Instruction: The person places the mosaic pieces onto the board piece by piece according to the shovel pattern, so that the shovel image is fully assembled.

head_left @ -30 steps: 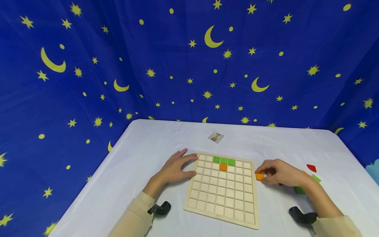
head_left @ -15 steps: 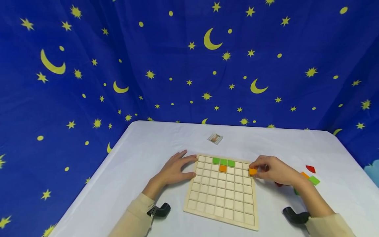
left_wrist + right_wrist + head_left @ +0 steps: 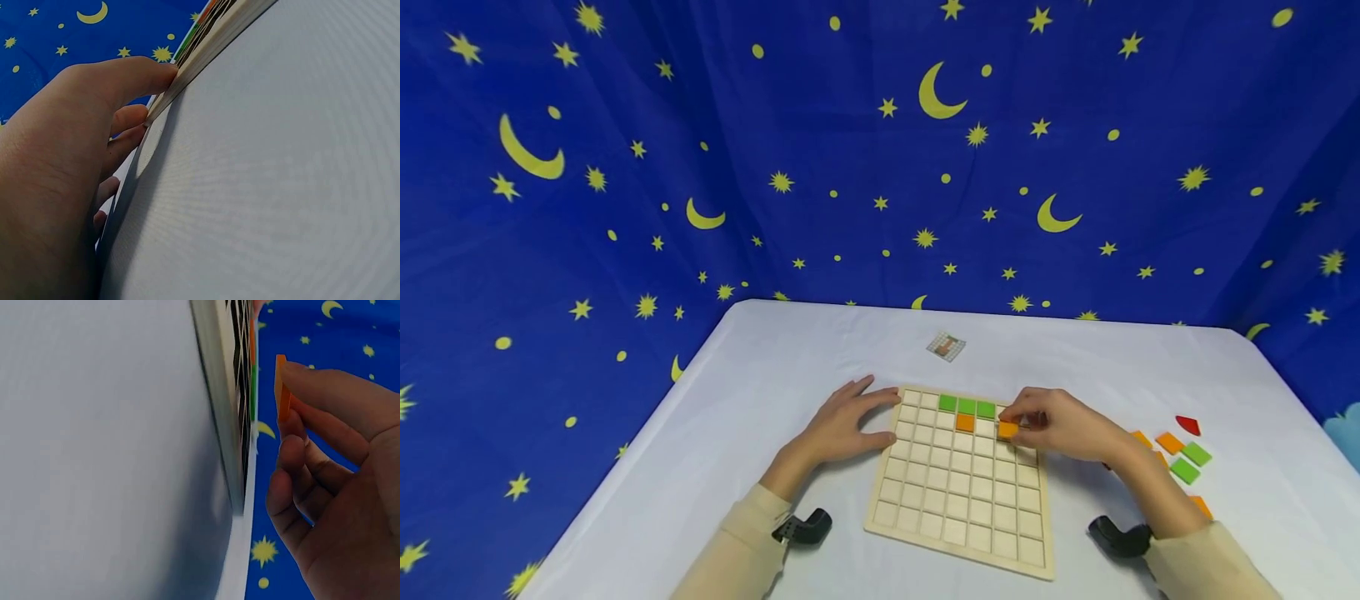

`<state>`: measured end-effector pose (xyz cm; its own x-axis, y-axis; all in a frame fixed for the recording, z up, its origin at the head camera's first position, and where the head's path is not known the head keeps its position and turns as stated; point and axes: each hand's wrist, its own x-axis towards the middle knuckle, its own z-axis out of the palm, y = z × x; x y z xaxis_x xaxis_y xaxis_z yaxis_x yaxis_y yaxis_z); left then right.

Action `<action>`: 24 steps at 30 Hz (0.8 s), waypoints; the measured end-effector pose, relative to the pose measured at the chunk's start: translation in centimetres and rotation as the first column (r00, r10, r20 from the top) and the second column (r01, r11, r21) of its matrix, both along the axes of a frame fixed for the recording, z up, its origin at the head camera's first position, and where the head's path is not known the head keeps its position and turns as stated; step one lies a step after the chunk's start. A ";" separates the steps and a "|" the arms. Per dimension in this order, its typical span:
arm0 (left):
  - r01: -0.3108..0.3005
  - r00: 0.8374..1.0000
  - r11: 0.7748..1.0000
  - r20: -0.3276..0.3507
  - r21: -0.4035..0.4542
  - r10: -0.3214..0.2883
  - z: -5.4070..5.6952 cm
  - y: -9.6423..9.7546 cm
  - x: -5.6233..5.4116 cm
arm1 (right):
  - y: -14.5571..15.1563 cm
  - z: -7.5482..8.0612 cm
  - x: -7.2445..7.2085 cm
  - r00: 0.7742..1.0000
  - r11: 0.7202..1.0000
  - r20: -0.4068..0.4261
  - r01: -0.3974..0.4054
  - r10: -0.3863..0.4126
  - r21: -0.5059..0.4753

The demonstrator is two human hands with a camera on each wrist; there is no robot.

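Note:
A wooden grid board (image 3: pixel 958 483) lies on the white table. My left hand (image 3: pixel 841 427) is spread at its left side, thumb and index fingertips touching the edge. Between thumb and fingers, my right hand (image 3: pixel 1063 423) pinches a square orange tile (image 3: pixel 1007 430) over the board's upper right cells. The right wrist view shows that tile (image 3: pixel 283 394) held upright on its edge, apart from the board's surface. Three green tiles (image 3: pixel 967 406) sit in a row in the board's top cells, with one orange tile (image 3: pixel 965 423) directly below the middle one.
Loose orange and green tiles (image 3: pixel 1185 471) lie right of the board, partly hidden by the right forearm. A red piece with a curved side (image 3: pixel 1187 425) lies beyond them. A small card with a grid pattern (image 3: pixel 947 346) lies behind the board. A blue starry curtain (image 3: pixel 850 150) surrounds the table.
My right hand has moved left with the orange tile, from beside the board's right edge to over its upper right cells. More loose tiles have come into sight. The left hand stays put.

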<state>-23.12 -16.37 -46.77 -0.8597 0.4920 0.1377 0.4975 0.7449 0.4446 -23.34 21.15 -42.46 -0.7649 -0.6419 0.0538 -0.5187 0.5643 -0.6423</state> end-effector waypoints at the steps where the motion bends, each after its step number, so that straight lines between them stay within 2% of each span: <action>1: 0.000 1.000 1.000 0.004 -0.001 0.000 0.0 0.0 0.0 | -0.3 0.1 0.0 1.000 1.000 0.003 0.001 -0.001 0.001; 13: -0.015 1.000 1.000 0.021 -0.013 0.016 -0.2 0.1 -0.1 | -2.8 0.3 -0.2 0.999 0.999 -0.024 -0.048 0.048 0.017; 24: -0.010 1.000 1.000 0.008 -0.021 0.010 -0.1 0.0 -0.2 | -4.3 0.9 -0.2 0.997 0.997 -0.026 -0.078 0.078 -0.011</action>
<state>-23.35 -16.38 -46.91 -0.8658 0.4857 0.1202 0.4860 0.7592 0.4329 -23.58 16.86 -41.56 -0.7108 -0.6987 0.0812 -0.5774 0.5137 -0.6346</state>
